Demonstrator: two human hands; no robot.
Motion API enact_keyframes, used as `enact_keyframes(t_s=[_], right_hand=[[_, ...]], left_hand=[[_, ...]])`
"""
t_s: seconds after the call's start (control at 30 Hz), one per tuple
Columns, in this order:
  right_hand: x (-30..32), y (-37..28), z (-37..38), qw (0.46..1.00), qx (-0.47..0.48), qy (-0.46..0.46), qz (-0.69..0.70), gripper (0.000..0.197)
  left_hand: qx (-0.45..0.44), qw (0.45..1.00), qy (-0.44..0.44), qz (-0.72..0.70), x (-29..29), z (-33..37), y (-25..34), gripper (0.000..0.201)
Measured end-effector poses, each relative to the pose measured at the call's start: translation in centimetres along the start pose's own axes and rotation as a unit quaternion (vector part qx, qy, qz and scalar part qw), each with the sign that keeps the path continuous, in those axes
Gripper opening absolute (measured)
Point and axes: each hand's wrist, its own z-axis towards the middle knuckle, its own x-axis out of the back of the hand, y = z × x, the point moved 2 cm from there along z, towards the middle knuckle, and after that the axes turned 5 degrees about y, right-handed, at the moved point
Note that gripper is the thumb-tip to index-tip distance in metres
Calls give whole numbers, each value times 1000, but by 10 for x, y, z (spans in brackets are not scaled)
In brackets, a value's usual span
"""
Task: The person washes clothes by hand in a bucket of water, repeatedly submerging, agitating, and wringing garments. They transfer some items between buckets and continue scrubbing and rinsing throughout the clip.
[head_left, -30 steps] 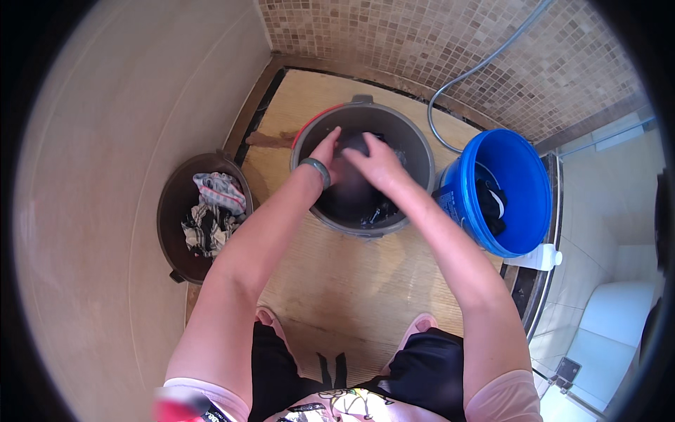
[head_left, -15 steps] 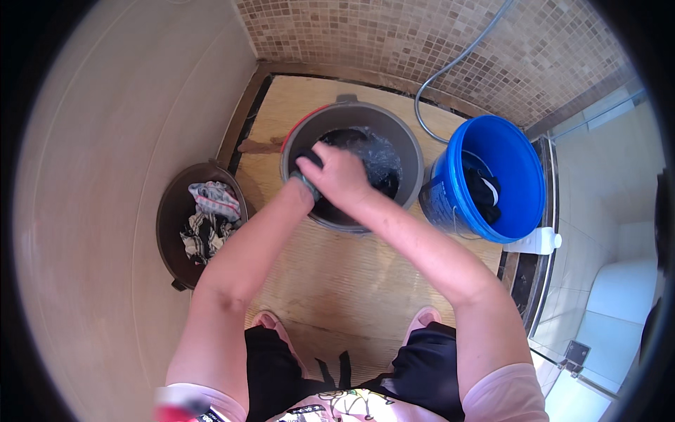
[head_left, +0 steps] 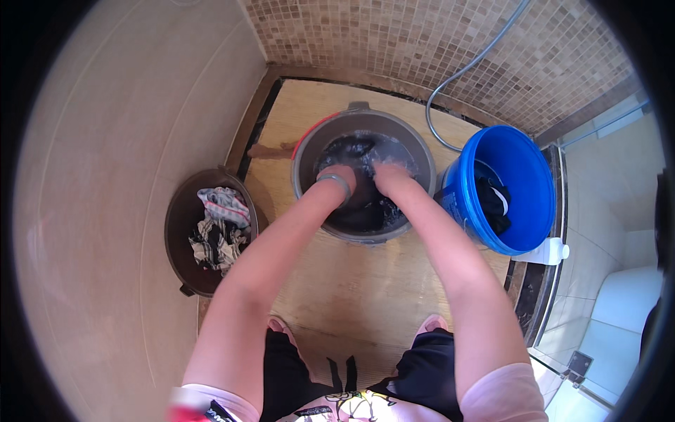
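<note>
A grey-brown basin (head_left: 411, 137) of water stands in front of me, with dark cloth (head_left: 358, 207) soaking in it. My left hand (head_left: 340, 174), with a band (head_left: 339, 184) on its wrist, reaches down into the water at the basin's middle left. Across from it, a short gap away, my right hand (head_left: 390, 174) dips in too. Both hands are against or just above the dark cloth. Water and cloth hide the fingers of each, so I cannot see whether they grip it.
A brown bucket (head_left: 179, 264) with patterned clothes (head_left: 221, 228) stands at the left by the wall. On the right a blue bucket (head_left: 531, 204) holds a dark garment (head_left: 492, 204), with a white bottle (head_left: 548, 251) beside it. A grey hose (head_left: 457, 76) hangs along the tiled wall.
My hands, which were together over dark cloth at the basin's left side, have parted and gone down into the water. The right hand has moved right. The view has shifted slightly.
</note>
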Motion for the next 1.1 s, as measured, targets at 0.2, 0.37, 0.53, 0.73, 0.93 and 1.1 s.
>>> enact_keyframes(t_s=[0.2,0.37,0.53,0.73,0.93,1.1], right_hand=[[7,-23,1,933,64,161,316,31],[45,-83,-53,885,166,226,371,27],[47,-20,-11,929,52,283,232,30],[44,-110,-65,887,208,287,295,29],[27,-3,-5,970,7,225,91,33],[2,-25,-16,997,10,77,3,50]], left_hand=[[206,634,57,-744,-15,25,-39,44],[74,534,-28,-842,3,-12,-31,34],[62,514,-84,-851,-5,-15,17,32],[48,535,11,-843,-17,2,-70,35],[69,778,175,-600,26,-25,-9,38],[67,987,146,-1,-1,-22,-15,53]])
